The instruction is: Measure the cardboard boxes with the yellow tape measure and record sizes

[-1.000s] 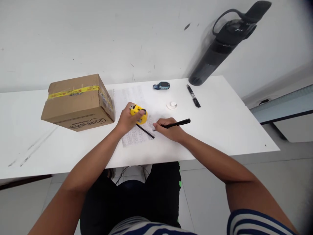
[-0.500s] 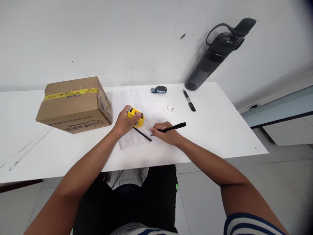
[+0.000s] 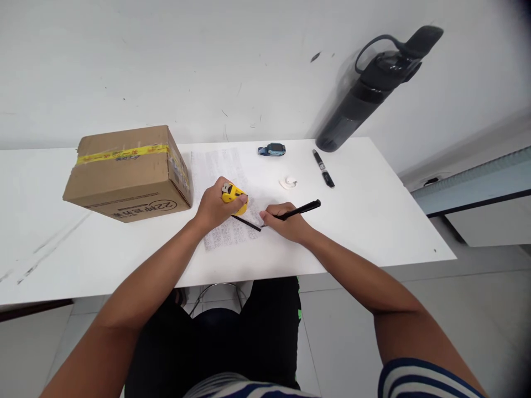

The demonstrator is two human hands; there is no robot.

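Note:
My left hand [image 3: 215, 207] is closed round a yellow tape measure [image 3: 234, 197] that rests on a printed sheet of paper [image 3: 226, 182] on the white table [image 3: 373, 221]. A thin black strap [image 3: 246, 223] runs from the tape measure towards my right hand. My right hand [image 3: 286, 221] grips a black pen [image 3: 301, 209], its tip down at the paper's right edge, close to the strap's end.
A taped cardboard box [image 3: 128, 172] stands to the left of the paper. Behind are a small blue watch [image 3: 272, 150], a white round piece [image 3: 287, 182], a black marker [image 3: 323, 168] and a dark water bottle [image 3: 369, 91] against the wall. The table's near edge runs just below my hands.
The view has shifted slightly. Both hands stay in place on the paper, the left on the tape measure and the right on the pen.

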